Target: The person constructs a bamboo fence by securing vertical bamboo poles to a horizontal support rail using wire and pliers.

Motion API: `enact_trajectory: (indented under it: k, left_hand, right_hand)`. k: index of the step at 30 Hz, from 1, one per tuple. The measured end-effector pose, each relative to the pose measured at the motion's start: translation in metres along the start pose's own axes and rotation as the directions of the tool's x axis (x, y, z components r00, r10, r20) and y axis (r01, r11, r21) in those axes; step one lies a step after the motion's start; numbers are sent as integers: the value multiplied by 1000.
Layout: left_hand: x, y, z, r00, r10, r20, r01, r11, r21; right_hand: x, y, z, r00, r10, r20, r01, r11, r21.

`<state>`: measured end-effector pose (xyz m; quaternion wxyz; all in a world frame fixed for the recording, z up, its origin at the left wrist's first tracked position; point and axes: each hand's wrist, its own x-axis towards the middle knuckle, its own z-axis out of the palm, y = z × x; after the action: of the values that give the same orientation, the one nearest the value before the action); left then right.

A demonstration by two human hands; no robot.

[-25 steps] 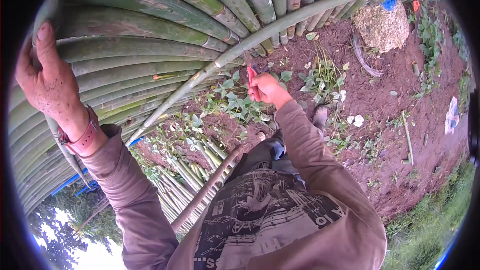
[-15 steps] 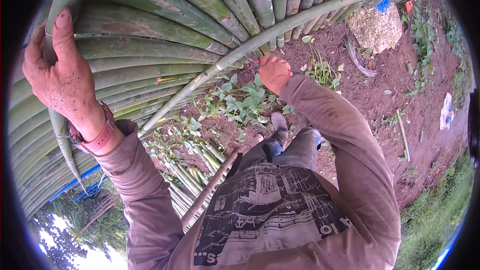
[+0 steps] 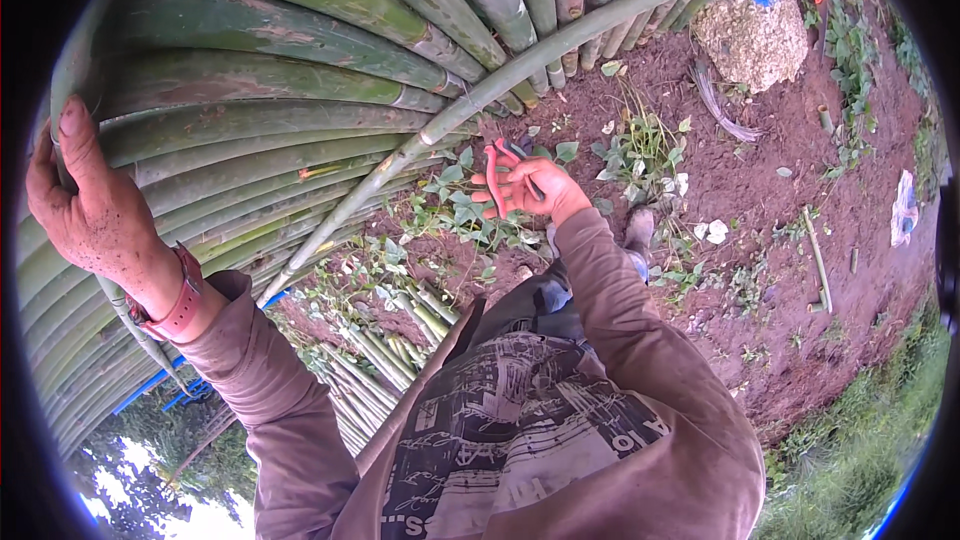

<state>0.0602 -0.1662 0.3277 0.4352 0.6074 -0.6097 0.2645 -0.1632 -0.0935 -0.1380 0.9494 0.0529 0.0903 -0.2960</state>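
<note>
My left hand [image 3: 105, 205] is closed round an upper bamboo pole [image 3: 76, 70] at the far left, thumb on the near side. In my right hand [image 3: 545, 188] lies a pair of pliers [image 3: 491, 178] with red handles, its fingers loosely curled round them. The pliers are just below a long bamboo crossbar [image 3: 440, 124], apart from it, above some leafy plants. Upright green bamboo poles [image 3: 300, 35] stand side by side behind that crossbar. A thin wire tie shows faintly where crossbar and poles meet.
A pale rock [image 3: 752, 40] sits at the upper right, with a bundle of thin wire [image 3: 722, 110] near it. Cut bamboo pieces [image 3: 818, 260] lie on the brown soil. More bamboo poles [image 3: 375, 365] lie below left. Green vines [image 3: 480, 205] cover the ground by the fence.
My right hand has drawn back from the crossbar toward me, and the red pliers now show in it. My left hand stays on its pole, lower in the picture as the view shifted.
</note>
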Motion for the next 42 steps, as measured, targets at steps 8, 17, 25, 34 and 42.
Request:
enact_trajectory:
  k: [8, 17, 25, 34, 42]
  left_hand:
    - [1, 3, 2, 998, 58, -28, -57, 997, 42]
    - [-1, -2, 0, 999, 37, -25, -35, 998, 57]
    - [-3, 13, 6, 983, 163, -84, -151, 980, 132]
    - [-8, 9, 7, 978, 204, -42, -194, 966, 170]
    - [-5, 4, -4, 955, 293, -51, -274, 933, 235]
  right_hand:
    - [20, -6, -18, 998, -8, 57, -1, 989, 145]
    - [24, 8, 2, 830, -320, -457, -159, 649, -744]
    - [23, 3, -39, 719, -693, -48, -410, -367, -835]
    - [-24, -43, 19, 838, -508, -200, -506, -584, -635]
    - [27, -85, 74, 949, -282, -137, -314, -853, -418]
